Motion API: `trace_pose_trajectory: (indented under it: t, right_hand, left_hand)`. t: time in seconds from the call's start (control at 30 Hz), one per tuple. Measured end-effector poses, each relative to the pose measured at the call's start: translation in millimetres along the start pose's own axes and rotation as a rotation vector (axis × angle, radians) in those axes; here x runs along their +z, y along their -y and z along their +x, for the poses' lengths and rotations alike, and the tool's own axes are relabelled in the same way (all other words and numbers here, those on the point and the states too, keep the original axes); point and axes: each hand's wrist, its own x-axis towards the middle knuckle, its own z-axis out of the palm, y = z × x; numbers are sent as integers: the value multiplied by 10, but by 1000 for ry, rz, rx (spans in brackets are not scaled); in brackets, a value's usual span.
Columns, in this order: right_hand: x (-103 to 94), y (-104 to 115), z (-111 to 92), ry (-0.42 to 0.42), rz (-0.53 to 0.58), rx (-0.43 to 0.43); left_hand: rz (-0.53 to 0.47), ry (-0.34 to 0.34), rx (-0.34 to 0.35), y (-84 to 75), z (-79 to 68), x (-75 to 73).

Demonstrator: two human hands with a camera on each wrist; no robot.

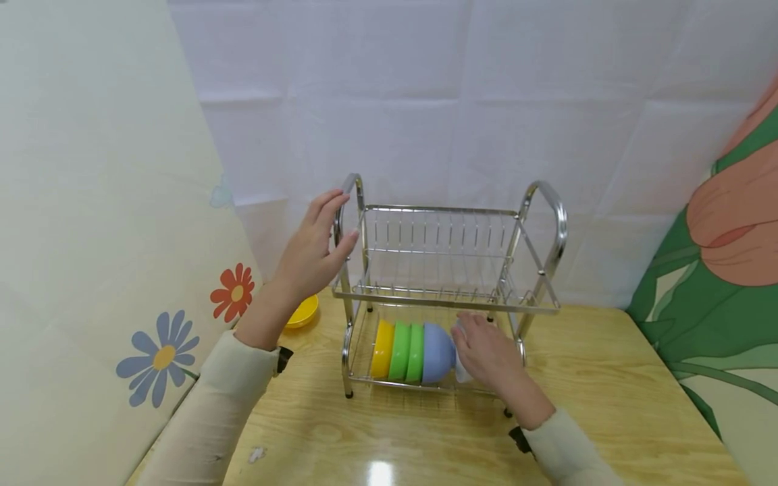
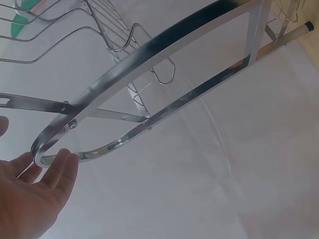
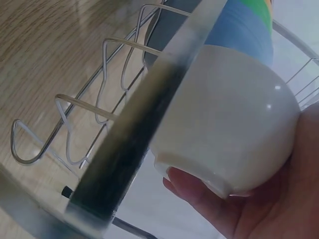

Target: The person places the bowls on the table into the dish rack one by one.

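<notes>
A two-tier metal dish rack [image 1: 446, 302] stands on the table. On its lower tier, a yellow bowl [image 1: 382, 349], two green bowls [image 1: 399, 351] and a blue bowl [image 1: 436, 353] stand on edge in a row. At the right end of that row, my right hand [image 1: 489, 351] holds a white bowl [image 3: 229, 119]. The right wrist view shows fingers at the bowl's foot ring; the hand covers most of the bowl in the head view. My left hand [image 1: 313, 246] touches the curved top of the rack's left side frame [image 2: 99, 94], its fingers fairly straight and the thumb apart.
A yellow dish [image 1: 302, 312] sits on the wooden table [image 1: 328, 439], left of the rack and partly behind my left forearm. The rack's upper tier [image 1: 437, 253] overhangs the bowls. White cloth [image 1: 413, 101] hangs behind, and flower-patterned panels [image 1: 91, 202] flank the table.
</notes>
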Motion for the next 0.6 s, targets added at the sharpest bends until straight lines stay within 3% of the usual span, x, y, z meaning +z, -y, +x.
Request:
trace_pose_trajectory:
  t: [0.3, 0.6]
  right_hand:
    - [115, 13, 60, -3, 1, -5]
    - [197, 30, 102, 4, -16, 11]
  left_hand:
    - [-25, 21, -46, 25, 75, 86]
    - [-8, 35, -51, 17, 139, 95]
